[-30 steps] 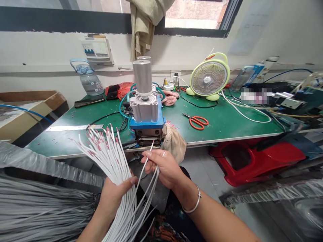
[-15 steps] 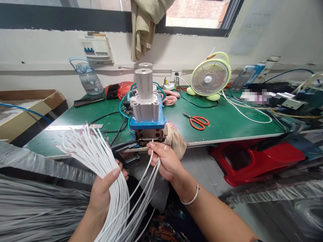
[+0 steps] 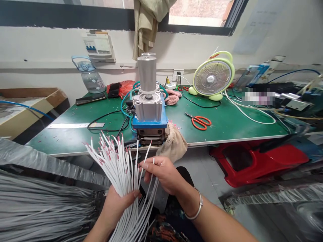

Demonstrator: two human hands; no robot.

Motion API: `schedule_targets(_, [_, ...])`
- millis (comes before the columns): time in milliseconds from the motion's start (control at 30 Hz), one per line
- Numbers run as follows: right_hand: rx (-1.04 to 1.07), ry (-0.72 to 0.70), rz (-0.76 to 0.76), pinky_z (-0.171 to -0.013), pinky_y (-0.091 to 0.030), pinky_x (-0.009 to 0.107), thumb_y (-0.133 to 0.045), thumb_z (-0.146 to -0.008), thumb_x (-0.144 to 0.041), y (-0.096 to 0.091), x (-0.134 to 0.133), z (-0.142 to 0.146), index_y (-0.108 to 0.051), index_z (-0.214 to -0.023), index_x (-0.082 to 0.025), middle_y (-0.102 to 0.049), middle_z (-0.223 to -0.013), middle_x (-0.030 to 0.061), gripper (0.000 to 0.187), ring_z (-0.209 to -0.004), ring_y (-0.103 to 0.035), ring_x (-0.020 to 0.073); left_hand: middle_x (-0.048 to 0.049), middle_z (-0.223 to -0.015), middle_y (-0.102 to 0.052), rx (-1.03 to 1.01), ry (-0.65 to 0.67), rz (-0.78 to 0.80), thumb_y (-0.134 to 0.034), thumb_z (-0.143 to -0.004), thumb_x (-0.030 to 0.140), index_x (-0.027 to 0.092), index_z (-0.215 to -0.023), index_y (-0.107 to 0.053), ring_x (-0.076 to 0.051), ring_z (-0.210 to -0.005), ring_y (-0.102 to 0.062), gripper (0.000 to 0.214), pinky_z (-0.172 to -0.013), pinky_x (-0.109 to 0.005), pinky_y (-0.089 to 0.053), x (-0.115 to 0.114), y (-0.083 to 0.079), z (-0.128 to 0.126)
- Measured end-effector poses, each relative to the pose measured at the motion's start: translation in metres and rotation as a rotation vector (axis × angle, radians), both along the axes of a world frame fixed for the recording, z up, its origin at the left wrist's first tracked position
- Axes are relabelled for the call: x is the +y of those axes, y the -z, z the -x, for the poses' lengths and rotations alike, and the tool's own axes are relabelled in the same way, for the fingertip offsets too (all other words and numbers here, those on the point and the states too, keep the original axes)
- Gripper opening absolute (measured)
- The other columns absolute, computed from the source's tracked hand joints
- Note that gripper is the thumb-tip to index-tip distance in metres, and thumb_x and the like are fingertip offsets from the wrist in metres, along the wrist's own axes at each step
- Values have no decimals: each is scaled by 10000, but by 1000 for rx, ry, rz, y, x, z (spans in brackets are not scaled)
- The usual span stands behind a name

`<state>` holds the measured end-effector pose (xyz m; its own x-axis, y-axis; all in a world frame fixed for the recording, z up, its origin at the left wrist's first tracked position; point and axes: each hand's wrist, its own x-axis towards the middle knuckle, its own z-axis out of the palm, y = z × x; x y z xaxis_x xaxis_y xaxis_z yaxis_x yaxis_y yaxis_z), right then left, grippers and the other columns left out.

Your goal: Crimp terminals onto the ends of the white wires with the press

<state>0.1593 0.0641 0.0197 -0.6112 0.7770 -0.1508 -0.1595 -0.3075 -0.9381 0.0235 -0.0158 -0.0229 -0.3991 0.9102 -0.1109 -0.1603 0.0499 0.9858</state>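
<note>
A thick bundle of white cables (image 3: 118,171) with reddish tips fans out upward from my left hand (image 3: 118,205), whose thumb and fingers wrap round it. Just to its right, my right hand (image 3: 161,169) is closed on a few white cables, one of them pinched between thumb and fingertips with its red tip pointing up. Other loose cables pass through and below the right fingers. Beyond both hands, at the table's front edge, stands a pneumatic press machine (image 3: 148,111) with a metal cylinder on a blue plate. Its lower slot faces me, a little beyond the cable tips.
On the green table (image 3: 118,137) lie a steel ruler (image 3: 75,125), orange-handled scissors (image 3: 200,121) and phones. A green fan (image 3: 212,79) and a water bottle (image 3: 91,77) stand behind. A cloth bag (image 3: 173,143) hangs beside the press. A red stool (image 3: 259,161) is lower right.
My right hand has drawn back from the press slot toward the bundle. The left hand and bundle have moved right and down, the cable ends now more upright. The press cylinder's rod shows a gap underneath.
</note>
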Motion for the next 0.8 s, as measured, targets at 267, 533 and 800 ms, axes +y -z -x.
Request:
schedule_targets(267, [215,203,196,-314,-333,164,-628,-709,-327,-10,7,8,-578,-671,-131,-511,-501,-37,206,-340,-422,53,-39,-619,-649,25,-39,61,-767,-473,274,149,-671,-637,-203,-593,-575,268,-627,-317,-459,-6,2,12])
schedule_targets(533, [321,297,300,-332,-354,168,-600,-725,-293,-21,17,9,-589,-684,-119,-487,-447,-36,179,-329,-413,55,30,-638,-608,-420,-148,-30,-743,-525,214,187,-794,-605,-117,-520,-533,304,-524,-231,-442,-4,-9,24])
schedule_targets(800, [257,75,119,-402,-389,174,-621,-727,-306,-9,18,-13,-604,-677,-120,-548,-552,-9,193,-412,-469,56,26,-581,-595,-369,-171,53,-778,-450,204,165,-796,-586,-140,-506,-549,398,-515,-256,-452,-3,-13,13])
